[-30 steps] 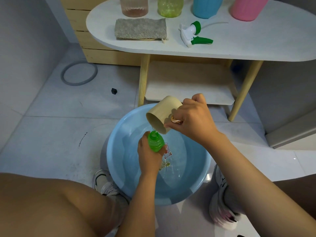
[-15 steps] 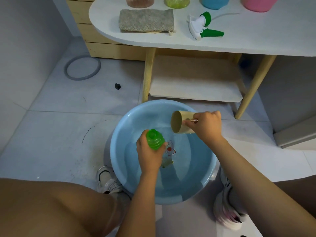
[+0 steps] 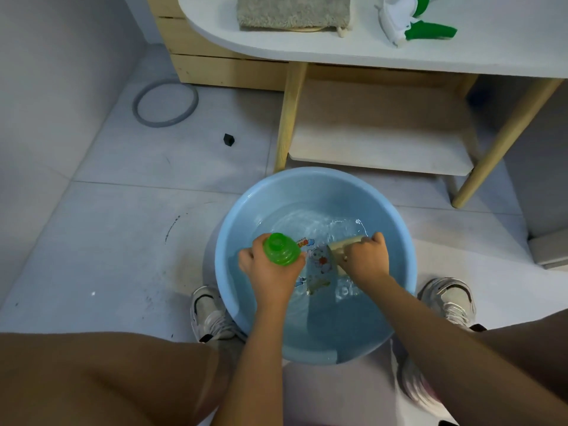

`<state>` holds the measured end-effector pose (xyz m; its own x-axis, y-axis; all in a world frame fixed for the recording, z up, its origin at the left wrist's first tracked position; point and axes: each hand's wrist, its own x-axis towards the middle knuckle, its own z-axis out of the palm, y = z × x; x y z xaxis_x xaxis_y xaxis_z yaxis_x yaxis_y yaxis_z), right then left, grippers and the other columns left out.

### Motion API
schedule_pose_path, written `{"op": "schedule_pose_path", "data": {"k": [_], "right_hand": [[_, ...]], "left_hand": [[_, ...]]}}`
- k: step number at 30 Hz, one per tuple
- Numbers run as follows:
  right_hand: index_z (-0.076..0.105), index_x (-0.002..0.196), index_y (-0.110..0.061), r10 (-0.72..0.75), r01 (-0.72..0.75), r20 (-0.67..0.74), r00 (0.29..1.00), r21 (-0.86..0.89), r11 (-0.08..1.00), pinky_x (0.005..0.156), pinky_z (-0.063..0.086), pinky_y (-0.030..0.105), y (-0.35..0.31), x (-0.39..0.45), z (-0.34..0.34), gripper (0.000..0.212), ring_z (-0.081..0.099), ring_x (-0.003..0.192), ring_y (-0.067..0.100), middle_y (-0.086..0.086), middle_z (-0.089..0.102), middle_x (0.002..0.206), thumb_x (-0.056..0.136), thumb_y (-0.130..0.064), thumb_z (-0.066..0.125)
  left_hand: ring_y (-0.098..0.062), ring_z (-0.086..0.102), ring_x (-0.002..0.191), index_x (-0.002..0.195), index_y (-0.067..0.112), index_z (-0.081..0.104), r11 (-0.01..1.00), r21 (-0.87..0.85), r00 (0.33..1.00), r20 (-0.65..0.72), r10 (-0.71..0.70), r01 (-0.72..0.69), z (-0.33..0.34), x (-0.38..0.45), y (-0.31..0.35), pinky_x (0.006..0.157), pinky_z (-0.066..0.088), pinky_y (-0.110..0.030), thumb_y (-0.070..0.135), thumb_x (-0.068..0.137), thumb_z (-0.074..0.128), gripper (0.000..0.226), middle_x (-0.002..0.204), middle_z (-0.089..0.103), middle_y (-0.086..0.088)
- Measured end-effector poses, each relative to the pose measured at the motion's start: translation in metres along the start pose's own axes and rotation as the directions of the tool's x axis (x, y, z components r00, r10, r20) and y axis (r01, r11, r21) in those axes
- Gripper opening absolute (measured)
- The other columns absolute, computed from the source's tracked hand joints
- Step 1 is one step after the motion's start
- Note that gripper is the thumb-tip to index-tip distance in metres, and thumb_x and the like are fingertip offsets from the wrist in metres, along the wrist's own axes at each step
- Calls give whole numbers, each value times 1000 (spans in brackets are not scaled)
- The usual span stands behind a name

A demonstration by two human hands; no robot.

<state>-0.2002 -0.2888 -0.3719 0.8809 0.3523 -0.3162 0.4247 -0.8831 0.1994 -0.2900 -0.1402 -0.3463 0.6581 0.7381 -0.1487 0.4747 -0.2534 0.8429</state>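
The left hand (image 3: 270, 272) is gripping the green bottle (image 3: 281, 249), with the fingers curled round its body. It is holding the bottle over the left half of the basin (image 3: 313, 172), clear of the water (image 3: 307, 222). The bottle's long axis is running close to vertical, and its open mouth is facing up.

The right hand (image 3: 365, 259) is clamping the beige cup (image 3: 341, 252) and holding it low in the right half of the basin, dipped into the water. The cup is lying tilted on its side. Its open end appears to be pointing toward the basin's centre, though hand and water are hiding part of it.

Key relation: the bottle mouth is sitting to the left of the cup and higher than it. The two are near each other but apart, with the printed picture (image 3: 321, 261) on the basin floor showing between them.

Judgement: the step in hand is scooping water for filling the bottle. The coming move is likely calling for the right hand to raise the cup, carry it toward the basin's left half and tip it over the narrow mouth. The left hand need only be steadying the bottle upright. Any spill would be falling back into the basin.
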Motion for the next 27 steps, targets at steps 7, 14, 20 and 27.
{"op": "schedule_pose_path", "data": {"k": [7, 14, 20, 27], "right_hand": [[50, 60, -21, 46, -45, 4, 999, 340, 939, 76, 20, 30, -5, 10, 0, 35, 47, 68, 19, -2, 60, 67, 86, -44, 50], [29, 45, -18, 218, -274, 209, 953, 903, 332, 50, 22, 27, 24, 7, -19, 60, 28, 47, 13, -6, 27, 42, 69, -45, 77], [26, 46, -20, 199, -165, 121, 973, 961, 222, 38, 15, 19, 41, -4, -56, 61, 20, 40, 8, -5, 24, 47, 68, -38, 80], [24, 47, -19, 161, 12, -72, 984, 937, 349, 40, 14, 22, 48, -18, -98, 64, 18, 43, 11, -4, 19, 49, 66, -40, 81]], "left_hand": [[-27, 52, 103, 112, 10, 55, 998, -65, 1000, -11, 25, -26, -5, 8, -3, 90, 46, -42, 13, 56, 87, 64, 101, 47, 2], [-21, 58, 91, 101, 25, 49, 993, -112, 999, 25, 30, -27, -4, 5, -5, 81, 48, -33, 16, 57, 87, 59, 98, 58, 1], [-19, 58, 85, 87, 38, 44, 991, -110, 996, 30, 78, -74, -1, -1, 4, 74, 45, -28, 17, 53, 88, 59, 88, 55, 11], [-24, 60, 91, 98, 17, 56, 991, -82, 989, 92, 112, -104, 5, -9, 7, 80, 48, -35, 15, 54, 85, 53, 95, 63, -1]]}}
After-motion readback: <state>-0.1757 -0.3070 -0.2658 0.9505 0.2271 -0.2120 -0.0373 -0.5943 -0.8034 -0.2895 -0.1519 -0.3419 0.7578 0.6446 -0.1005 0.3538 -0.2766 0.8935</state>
